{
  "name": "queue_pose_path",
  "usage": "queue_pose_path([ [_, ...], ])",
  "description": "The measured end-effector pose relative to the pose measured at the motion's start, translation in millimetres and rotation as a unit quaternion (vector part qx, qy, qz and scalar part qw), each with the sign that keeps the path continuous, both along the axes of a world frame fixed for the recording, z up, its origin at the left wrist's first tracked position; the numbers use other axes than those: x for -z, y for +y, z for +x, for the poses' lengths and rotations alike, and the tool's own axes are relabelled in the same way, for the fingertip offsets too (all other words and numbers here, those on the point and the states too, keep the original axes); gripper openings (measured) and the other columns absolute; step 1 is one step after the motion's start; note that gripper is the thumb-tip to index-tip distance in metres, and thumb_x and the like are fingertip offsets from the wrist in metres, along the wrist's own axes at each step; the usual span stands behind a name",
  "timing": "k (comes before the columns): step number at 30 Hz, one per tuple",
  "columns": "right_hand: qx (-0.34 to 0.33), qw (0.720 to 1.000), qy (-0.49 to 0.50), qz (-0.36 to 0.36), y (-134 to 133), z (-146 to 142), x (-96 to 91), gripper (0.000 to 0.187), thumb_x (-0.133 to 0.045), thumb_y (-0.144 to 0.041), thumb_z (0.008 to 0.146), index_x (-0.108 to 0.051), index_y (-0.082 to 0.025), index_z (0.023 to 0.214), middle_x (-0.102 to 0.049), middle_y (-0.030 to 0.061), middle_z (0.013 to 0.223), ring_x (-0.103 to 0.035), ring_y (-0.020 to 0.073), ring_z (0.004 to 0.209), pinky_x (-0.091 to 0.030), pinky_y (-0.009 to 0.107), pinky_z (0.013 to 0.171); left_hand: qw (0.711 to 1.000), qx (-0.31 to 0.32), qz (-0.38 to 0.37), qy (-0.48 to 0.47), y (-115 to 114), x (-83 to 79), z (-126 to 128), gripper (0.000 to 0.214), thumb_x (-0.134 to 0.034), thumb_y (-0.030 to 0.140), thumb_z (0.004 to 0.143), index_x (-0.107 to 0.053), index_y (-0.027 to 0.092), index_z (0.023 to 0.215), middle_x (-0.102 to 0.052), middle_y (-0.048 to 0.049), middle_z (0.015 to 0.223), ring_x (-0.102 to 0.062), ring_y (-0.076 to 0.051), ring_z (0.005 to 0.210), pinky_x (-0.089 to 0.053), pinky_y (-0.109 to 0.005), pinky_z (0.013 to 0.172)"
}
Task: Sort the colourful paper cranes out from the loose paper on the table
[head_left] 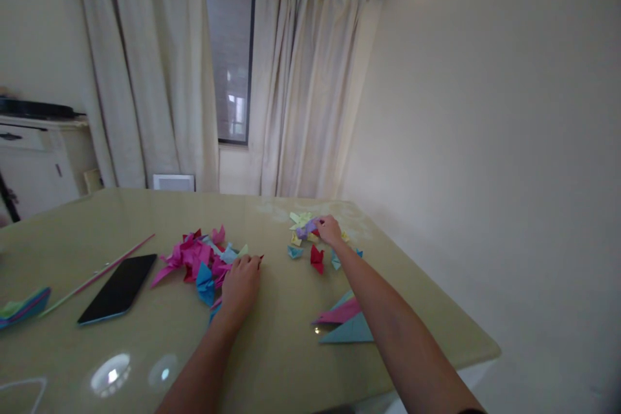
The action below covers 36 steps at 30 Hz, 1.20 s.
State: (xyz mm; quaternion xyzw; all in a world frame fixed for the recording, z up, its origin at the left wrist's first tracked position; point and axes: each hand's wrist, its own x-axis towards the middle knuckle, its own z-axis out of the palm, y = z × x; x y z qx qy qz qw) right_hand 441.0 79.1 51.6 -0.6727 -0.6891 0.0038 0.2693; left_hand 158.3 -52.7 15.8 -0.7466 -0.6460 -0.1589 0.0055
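Observation:
My right hand (pixel 330 229) reaches far across the table, fingers pinched on a purple folded paper piece (pixel 306 228) in a small cluster of green, yellow, blue and red folded papers (pixel 315 252). My left hand (pixel 241 284) rests knuckles up at the edge of a pile of pink and blue folded papers (pixel 196 257), its fingers curled on a small red paper piece (pixel 260 259).
A black phone (pixel 119 288) lies left of the pile beside a thin pink stick (pixel 104 270). Pink and teal paper triangles (pixel 345 322) lie under my right forearm. The table's right edge (pixel 436 284) runs near the wall. Curtains and a window stand behind.

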Motion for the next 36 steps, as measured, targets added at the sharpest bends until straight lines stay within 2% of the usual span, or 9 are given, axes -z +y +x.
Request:
queue_pose_path([
  [3, 0.002, 1.000, 0.026, 0.006, 0, 10, -6.0, 0.027, -0.064, -0.041, 0.105, -0.072, -0.016, 0.103, -0.075, 0.0052, 0.104, -0.071, 0.0196, 0.094, -0.058, 0.040, 0.089, 1.000, 0.001, -0.004, -0.011, -1, -1.4, 1, 0.031, -0.043, 0.018, 0.105, -0.071, 0.016, 0.118, -0.071, -0.0150, 0.121, -0.063, -0.029, 0.118, -0.048, -0.039, 0.099],
  [6, -0.026, 0.999, 0.046, 0.007, -4, 19, -11.6, 0.030, -0.065, -0.043, 0.104, -0.072, -0.015, 0.095, -0.075, 0.0027, 0.092, -0.072, 0.0179, 0.084, -0.059, 0.038, 0.084, 1.000, 0.003, -0.009, -0.018, -1, -2.4, 1, 0.031, -0.042, 0.017, 0.105, -0.071, 0.017, 0.116, -0.071, -0.0148, 0.121, -0.063, -0.028, 0.118, -0.047, -0.037, 0.098],
  [11, -0.068, 0.995, 0.074, 0.025, -10, 26, -23.9, 0.019, -0.065, -0.030, 0.101, -0.076, -0.016, 0.093, -0.079, 0.0036, 0.087, -0.073, 0.0178, 0.082, -0.056, 0.031, 0.080, 1.000, 0.003, -0.019, -0.020, 0, -1.3, -1, 0.029, -0.046, 0.012, 0.102, -0.070, 0.016, 0.117, -0.072, -0.0135, 0.118, -0.064, -0.028, 0.117, -0.048, -0.035, 0.095],
  [14, -0.074, 0.993, 0.090, 0.032, -11, 31, -31.6, 0.021, -0.060, -0.022, 0.099, -0.080, -0.016, 0.098, -0.081, 0.0054, 0.087, -0.074, 0.0176, 0.077, -0.055, 0.027, 0.076, 1.000, 0.003, -0.021, -0.018, 0, 0.2, -1, 0.029, -0.046, 0.011, 0.101, -0.069, 0.017, 0.118, -0.072, -0.0133, 0.119, -0.063, -0.028, 0.119, -0.047, -0.034, 0.094],
  [23, -0.073, 0.994, 0.083, 0.022, -12, 33, -43.3, 0.021, -0.061, -0.017, 0.092, -0.081, -0.017, 0.085, -0.080, 0.0055, 0.079, -0.073, 0.0185, 0.076, -0.053, 0.027, 0.074, 1.000, 0.007, -0.021, -0.014, 0, -1.0, -1, 0.029, -0.045, 0.012, 0.102, -0.070, 0.016, 0.117, -0.072, -0.0137, 0.117, -0.064, -0.028, 0.115, -0.047, -0.034, 0.093],
  [30, -0.179, 0.981, 0.034, -0.058, -31, 18, -53.5, 0.021, -0.063, -0.022, 0.091, -0.083, -0.018, 0.087, -0.078, 0.0019, 0.075, -0.067, 0.0163, 0.069, -0.047, 0.024, 0.065, 1.000, 0.006, -0.020, -0.022, -2, -1.3, 1, 0.028, -0.047, 0.014, 0.102, -0.071, 0.018, 0.116, -0.072, -0.0140, 0.117, -0.064, -0.029, 0.114, -0.048, -0.035, 0.091],
  [36, -0.267, 0.953, -0.020, -0.140, -50, 2, -45.7, 0.010, -0.079, -0.023, 0.078, -0.080, -0.020, 0.069, -0.070, -0.0044, 0.061, -0.061, 0.0131, 0.059, -0.040, 0.022, 0.058, 0.999, 0.006, -0.025, -0.025, -3, -5.4, 2, 0.033, -0.044, 0.011, 0.102, -0.071, 0.016, 0.119, -0.073, -0.0150, 0.119, -0.064, -0.029, 0.117, -0.048, -0.036, 0.094],
])
